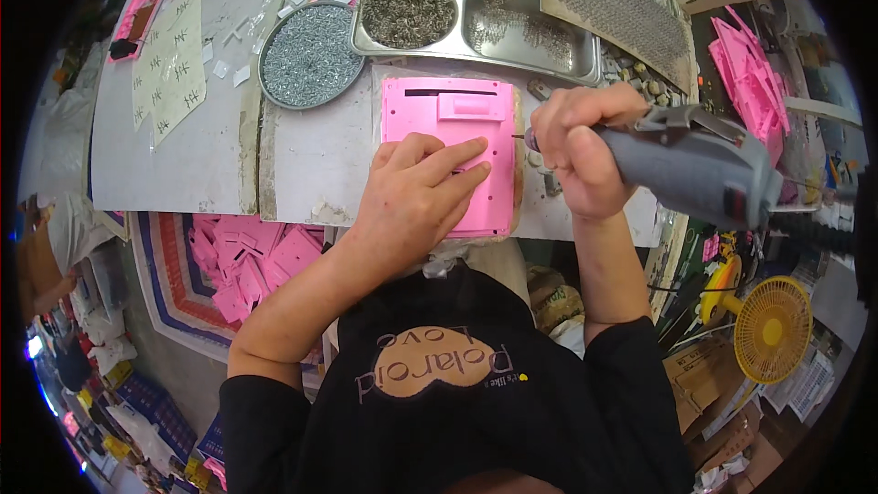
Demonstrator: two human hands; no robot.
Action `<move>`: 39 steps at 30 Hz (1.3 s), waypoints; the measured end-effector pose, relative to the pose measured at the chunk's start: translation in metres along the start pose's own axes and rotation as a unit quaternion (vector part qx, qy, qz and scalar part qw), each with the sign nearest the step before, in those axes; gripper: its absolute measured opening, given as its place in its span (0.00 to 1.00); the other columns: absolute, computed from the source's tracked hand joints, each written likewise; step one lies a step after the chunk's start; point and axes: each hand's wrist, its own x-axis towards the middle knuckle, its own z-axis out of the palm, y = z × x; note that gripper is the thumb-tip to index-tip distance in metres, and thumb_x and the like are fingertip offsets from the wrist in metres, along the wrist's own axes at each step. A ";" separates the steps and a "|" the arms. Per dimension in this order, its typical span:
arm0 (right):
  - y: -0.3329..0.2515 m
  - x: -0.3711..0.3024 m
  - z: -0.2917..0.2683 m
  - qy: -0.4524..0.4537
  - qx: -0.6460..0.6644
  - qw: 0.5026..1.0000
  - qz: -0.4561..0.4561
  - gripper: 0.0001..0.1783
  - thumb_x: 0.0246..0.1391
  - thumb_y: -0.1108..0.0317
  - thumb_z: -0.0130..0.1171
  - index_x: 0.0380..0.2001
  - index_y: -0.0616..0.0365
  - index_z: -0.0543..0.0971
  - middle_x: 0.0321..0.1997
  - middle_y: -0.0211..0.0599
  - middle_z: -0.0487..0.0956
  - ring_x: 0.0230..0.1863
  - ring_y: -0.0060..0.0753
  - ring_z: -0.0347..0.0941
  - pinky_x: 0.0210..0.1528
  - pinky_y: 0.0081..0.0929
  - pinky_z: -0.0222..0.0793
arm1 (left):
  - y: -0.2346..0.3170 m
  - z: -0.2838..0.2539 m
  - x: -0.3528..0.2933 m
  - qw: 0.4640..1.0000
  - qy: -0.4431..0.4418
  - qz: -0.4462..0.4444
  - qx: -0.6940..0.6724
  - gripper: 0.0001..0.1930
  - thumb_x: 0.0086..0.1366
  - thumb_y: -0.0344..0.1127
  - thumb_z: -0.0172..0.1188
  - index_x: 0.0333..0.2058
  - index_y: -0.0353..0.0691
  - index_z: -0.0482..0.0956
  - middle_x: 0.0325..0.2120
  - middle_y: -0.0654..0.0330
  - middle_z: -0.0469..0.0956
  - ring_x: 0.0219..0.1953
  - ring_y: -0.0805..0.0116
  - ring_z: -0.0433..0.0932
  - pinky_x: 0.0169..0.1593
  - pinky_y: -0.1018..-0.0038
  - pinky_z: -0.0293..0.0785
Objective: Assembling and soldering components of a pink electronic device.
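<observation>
Surface (210,155): grey and worn, and it carries everything I'm working on.
Steel tray (540,41): far side, its compartments are heaped with small screws.
Round dish (309,55): far left of the panel, it's full of screws too.
Pink panel (453,114): it lies flat on the surface right in front of me, near edge under my palm.
Electric screwdriver (686,169): grey body, it runs in from the right with its tip at the panel's right edge.
Left hand (416,197): I press it flat on the pink panel, fingers spread and stretched out, gripping nothing.
Right hand (576,151): I've got it wrapped tight around the front of the electric screwdriver, just right of the panel.
Yellow fan (773,329): it stands down on the right, below the surface.
</observation>
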 end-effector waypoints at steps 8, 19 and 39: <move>-0.013 0.018 -0.004 -0.023 -0.011 0.999 -0.019 0.07 0.60 0.71 0.52 0.40 0.61 0.70 0.18 0.29 0.66 0.19 0.24 0.61 0.24 0.28 0.60 | 0.000 -0.001 0.002 1.000 0.004 -0.002 0.003 0.17 0.53 0.32 0.67 0.45 0.46 0.86 0.53 0.68 0.80 0.45 0.65 0.75 0.49 0.64 0.69; -0.039 -0.032 0.010 -0.018 0.011 0.996 0.090 0.10 0.61 0.64 0.54 0.39 0.58 0.70 0.17 0.27 0.64 0.19 0.24 0.61 0.28 0.29 0.61 | -0.002 0.005 0.003 1.000 0.021 0.004 -0.009 0.16 0.55 0.32 0.67 0.45 0.46 0.86 0.52 0.67 0.81 0.45 0.64 0.76 0.49 0.64 0.69; -0.078 0.031 -0.040 -0.018 0.057 0.998 -0.031 0.12 0.64 0.63 0.52 0.45 0.57 0.69 0.18 0.23 0.64 0.17 0.18 0.59 0.29 0.23 0.58 | -0.191 -0.145 -0.299 0.699 0.596 -0.389 0.070 0.23 0.71 0.36 0.58 0.58 0.28 0.69 0.56 0.48 0.71 0.58 0.59 0.72 0.64 0.65 0.65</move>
